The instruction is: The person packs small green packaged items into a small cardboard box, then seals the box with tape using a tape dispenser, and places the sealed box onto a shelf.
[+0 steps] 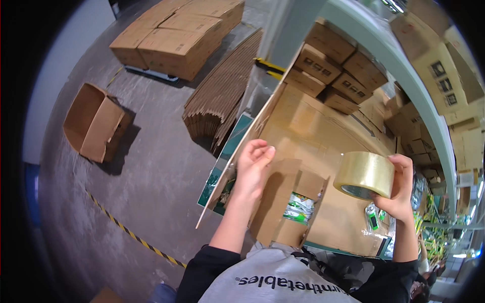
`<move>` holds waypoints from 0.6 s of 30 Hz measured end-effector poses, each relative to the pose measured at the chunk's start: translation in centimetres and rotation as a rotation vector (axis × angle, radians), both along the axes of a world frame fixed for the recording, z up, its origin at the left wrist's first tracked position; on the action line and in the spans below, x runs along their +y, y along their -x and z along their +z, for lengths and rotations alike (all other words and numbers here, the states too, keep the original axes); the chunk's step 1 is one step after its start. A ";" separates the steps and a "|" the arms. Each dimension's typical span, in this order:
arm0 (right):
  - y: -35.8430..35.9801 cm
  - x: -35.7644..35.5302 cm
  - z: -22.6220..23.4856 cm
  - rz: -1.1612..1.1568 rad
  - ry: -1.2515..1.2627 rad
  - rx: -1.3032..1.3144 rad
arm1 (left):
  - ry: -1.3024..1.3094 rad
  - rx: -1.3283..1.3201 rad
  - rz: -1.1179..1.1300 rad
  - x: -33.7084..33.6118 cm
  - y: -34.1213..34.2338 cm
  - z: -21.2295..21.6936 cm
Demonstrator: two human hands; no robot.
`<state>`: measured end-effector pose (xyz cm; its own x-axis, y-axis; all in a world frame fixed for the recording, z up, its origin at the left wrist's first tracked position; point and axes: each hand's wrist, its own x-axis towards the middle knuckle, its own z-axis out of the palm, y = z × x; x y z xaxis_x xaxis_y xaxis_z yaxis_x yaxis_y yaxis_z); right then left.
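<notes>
My right hand (400, 192) grips a wide roll of clear yellowish packing tape (365, 171) by its right side, above the cardboard-covered table (333, 227). My left hand (253, 166) is raised near the table's left edge with its fingers curled and the thumb against them; whether anything thin is pinched there I cannot make out. Between and below the hands stands a carton (275, 202) with its flaps up. Inside it show green-and-white packets (299, 207). A small green-and-white item (372, 216) lies on the table below the tape roll.
Small printed cartons (331, 70) are stacked at the table's far end, with more boxes (454, 96) at right. Flattened cardboard (220, 93) leans left of the post (288, 30). On the floor are an open box (96, 123), large cartons (177, 40) and striped tape (131, 234).
</notes>
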<state>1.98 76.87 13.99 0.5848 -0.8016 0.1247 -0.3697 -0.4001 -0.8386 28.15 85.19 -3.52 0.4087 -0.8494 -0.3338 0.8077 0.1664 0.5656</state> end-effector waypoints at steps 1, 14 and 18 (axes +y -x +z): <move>-2.0 0.2 0.7 0.017 -0.015 0.006 | 0.014 0.081 -0.044 0.0 -0.2 -2.0; -18.3 0.8 -2.2 0.398 0.265 0.796 | -0.070 0.472 -0.303 -1.8 0.0 -18.1; -18.6 0.6 -3.9 0.404 0.233 0.898 | -0.061 0.406 -0.362 -1.4 0.7 -20.2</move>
<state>20.59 77.44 10.08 0.7613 -0.5346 -0.3670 -0.6261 -0.7533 -0.2015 27.48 83.83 -23.70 -0.0785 -0.8863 -0.4565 0.9628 -0.1862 0.1960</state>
